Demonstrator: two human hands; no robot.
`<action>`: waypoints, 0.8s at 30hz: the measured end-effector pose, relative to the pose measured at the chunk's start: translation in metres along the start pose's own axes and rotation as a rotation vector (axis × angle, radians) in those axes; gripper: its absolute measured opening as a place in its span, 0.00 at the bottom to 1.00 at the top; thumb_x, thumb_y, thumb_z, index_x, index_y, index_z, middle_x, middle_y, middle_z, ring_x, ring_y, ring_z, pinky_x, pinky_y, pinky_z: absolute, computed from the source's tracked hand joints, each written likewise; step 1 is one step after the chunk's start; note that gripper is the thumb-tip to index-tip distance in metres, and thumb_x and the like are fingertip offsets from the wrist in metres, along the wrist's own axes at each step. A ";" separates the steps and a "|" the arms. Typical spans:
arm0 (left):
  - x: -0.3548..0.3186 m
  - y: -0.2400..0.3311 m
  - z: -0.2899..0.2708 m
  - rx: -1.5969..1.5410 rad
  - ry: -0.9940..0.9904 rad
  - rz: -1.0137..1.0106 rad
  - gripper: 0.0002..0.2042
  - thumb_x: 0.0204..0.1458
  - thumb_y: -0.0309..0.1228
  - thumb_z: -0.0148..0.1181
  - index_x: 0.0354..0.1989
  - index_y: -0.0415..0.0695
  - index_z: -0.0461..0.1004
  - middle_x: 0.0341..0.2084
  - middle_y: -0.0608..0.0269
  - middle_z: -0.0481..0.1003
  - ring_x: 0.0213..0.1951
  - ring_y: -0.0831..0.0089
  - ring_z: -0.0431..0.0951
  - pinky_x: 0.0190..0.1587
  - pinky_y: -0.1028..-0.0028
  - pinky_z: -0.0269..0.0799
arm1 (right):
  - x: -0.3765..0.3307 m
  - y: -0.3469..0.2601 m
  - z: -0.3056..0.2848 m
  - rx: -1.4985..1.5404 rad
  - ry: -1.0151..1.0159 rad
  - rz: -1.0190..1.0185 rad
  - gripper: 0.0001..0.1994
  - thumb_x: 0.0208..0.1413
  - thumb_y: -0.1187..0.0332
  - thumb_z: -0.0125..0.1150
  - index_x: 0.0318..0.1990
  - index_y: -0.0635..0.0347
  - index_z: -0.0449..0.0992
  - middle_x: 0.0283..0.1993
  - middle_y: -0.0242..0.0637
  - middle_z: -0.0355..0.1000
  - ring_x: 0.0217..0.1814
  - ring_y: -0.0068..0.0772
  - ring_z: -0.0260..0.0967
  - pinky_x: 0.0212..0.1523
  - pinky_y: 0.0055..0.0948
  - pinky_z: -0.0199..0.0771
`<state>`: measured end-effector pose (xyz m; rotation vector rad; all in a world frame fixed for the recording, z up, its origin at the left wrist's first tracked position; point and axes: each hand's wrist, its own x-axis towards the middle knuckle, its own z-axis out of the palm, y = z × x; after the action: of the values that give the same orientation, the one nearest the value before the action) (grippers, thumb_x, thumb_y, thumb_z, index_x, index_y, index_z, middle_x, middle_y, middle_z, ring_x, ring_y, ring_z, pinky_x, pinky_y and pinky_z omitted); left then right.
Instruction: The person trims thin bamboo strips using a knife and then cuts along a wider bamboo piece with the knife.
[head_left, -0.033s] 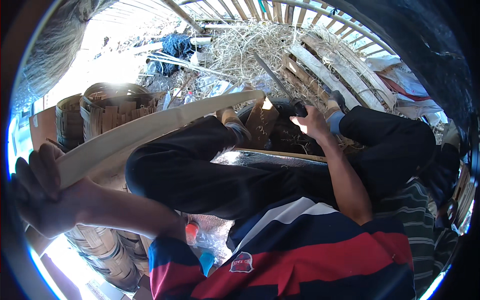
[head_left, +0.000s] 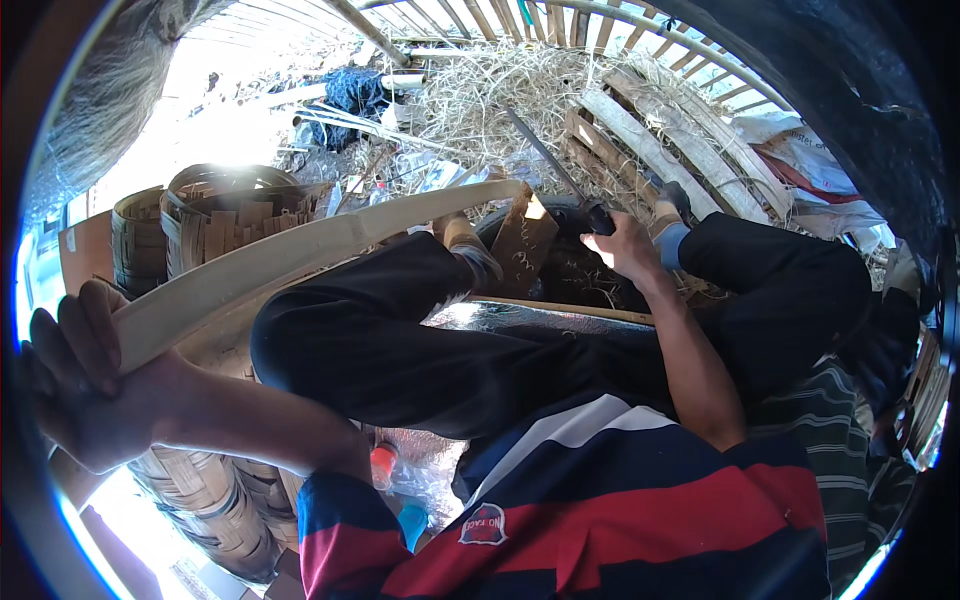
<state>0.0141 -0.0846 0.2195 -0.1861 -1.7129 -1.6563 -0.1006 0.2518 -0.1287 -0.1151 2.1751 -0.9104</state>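
A long pale bamboo strip (head_left: 300, 245) slants across the left side, its near end in my left hand (head_left: 95, 385), whose fingers are closed around it. The strip's far end lies at the top of a brown upright board (head_left: 525, 240) between my feet. My right hand (head_left: 625, 245) is closed on the dark handle of a long-bladed knife (head_left: 545, 152). The blade points away and to the left, apart from the strip. Behind the board and below my right hand is a dark round tub (head_left: 580, 285), partly hidden.
Woven bamboo baskets (head_left: 235, 215) stand at the left, with more basketwork (head_left: 205, 500) below my left forearm. Thin shavings (head_left: 490, 95) and long wooden slats (head_left: 650, 150) lie beyond my feet. A bottle with a red cap (head_left: 383, 462) is beside my left arm.
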 end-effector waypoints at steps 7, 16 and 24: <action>0.000 0.000 -0.001 0.014 0.001 0.024 0.12 0.51 0.37 0.42 0.17 0.51 0.58 0.11 0.72 0.57 0.08 0.84 0.53 0.15 0.84 0.49 | -0.017 0.008 0.003 -0.082 0.067 -0.208 0.17 0.44 0.61 0.66 0.35 0.66 0.74 0.32 0.56 0.73 0.40 0.55 0.71 0.39 0.43 0.71; -0.005 0.003 0.003 -0.017 0.091 0.074 0.14 0.54 0.36 0.41 0.16 0.51 0.57 0.08 0.71 0.56 0.06 0.84 0.53 0.11 0.84 0.48 | -0.019 0.015 0.012 -0.143 0.048 -0.227 0.19 0.44 0.60 0.67 0.33 0.68 0.72 0.28 0.55 0.71 0.36 0.56 0.71 0.34 0.41 0.67; -0.014 0.006 0.005 -0.008 0.144 0.080 0.14 0.54 0.34 0.41 0.15 0.51 0.56 0.07 0.73 0.55 0.06 0.85 0.53 0.11 0.85 0.51 | -0.021 0.014 0.033 0.038 -0.020 -0.234 0.14 0.44 0.64 0.64 0.34 0.65 0.73 0.30 0.53 0.73 0.38 0.56 0.71 0.37 0.42 0.72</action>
<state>0.0252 -0.0735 0.2165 -0.1340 -1.5718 -1.5789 -0.0611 0.2504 -0.1398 -0.3650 2.1547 -1.0751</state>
